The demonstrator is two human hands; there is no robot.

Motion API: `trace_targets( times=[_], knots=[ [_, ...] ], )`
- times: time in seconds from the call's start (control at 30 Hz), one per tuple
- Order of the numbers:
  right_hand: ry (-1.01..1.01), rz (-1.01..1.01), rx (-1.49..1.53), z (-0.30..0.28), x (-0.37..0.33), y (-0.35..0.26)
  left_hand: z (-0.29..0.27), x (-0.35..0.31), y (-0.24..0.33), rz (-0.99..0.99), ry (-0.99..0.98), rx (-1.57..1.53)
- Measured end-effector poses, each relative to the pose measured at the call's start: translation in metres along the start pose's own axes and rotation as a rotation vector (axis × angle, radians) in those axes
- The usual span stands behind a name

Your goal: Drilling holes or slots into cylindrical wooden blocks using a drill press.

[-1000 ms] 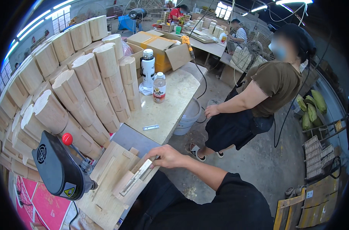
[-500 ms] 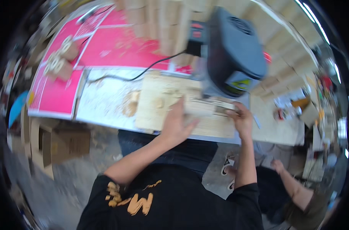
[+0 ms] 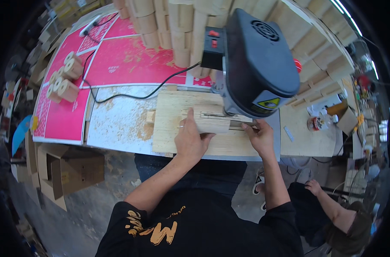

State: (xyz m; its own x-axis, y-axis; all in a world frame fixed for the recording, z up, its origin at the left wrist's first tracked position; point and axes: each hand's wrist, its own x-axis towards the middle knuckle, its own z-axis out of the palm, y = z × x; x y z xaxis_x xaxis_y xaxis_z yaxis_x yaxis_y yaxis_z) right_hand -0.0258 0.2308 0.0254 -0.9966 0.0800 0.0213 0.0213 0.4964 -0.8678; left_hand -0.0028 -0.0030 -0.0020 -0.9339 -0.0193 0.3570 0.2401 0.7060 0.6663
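Note:
A pale wooden cylinder (image 3: 212,125) with a long slot along its top lies on a wooden board (image 3: 171,100), directly below the head of a dark grey drill press (image 3: 261,55). My left hand (image 3: 190,138) is closed around its left end, fingers on the far side and thumb on the near side. At the other end, my right hand (image 3: 260,135) has thumb and fingers pinched beside a narrow pale strip (image 3: 245,119). What exactly the right fingers grip is hidden. The machine's lower end covers part of the slot.
Behind the machine stand stacked wooden pieces (image 3: 182,34). Several short wooden cylinders (image 3: 67,91) rest on the pink sheet at left. A black cable (image 3: 145,99) crosses the sawdust-covered table. Plastic bottles (image 3: 321,122) stand at right. Another person's hand (image 3: 313,187) shows lower right.
Both hands and the wooden cylinder have shifted slightly left under the machine. The hands were blurred by motion before and now look steady.

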Motion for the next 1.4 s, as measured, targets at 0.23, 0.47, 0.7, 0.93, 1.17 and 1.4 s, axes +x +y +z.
trace_targets(
  times=[0.23, 0.47, 0.7, 0.93, 1.17, 1.4],
  knots=[
    [-0.072, -0.123, -0.062, -0.059, 0.010, -0.022, 0.016, 0.014, 0.014, -0.031, -0.041, 0.015],
    [0.240, -0.431, 0.532, -0.046, 0.071, -0.150, 0.009, -0.004, -0.012, -0.133, -0.034, 0.129],
    [0.527, -0.849, 0.045, -0.018, -0.032, -0.076, 0.010, -0.001, -0.002, 0.004, -0.004, 0.094],
    [0.544, -1.097, -0.192, -0.007, -0.016, -0.031, 0.008, 0.004, 0.000, -0.072, -0.030, 0.093],
    [0.607, -0.820, 0.129, -0.046, 0.022, -0.154, 0.032, 0.004, -0.010, 0.009, -0.027, 0.187],
    [0.611, -0.862, 0.173, -0.025, 0.010, -0.116, 0.038, 0.003, 0.014, -0.039, -0.056, 0.207]
  ],
)
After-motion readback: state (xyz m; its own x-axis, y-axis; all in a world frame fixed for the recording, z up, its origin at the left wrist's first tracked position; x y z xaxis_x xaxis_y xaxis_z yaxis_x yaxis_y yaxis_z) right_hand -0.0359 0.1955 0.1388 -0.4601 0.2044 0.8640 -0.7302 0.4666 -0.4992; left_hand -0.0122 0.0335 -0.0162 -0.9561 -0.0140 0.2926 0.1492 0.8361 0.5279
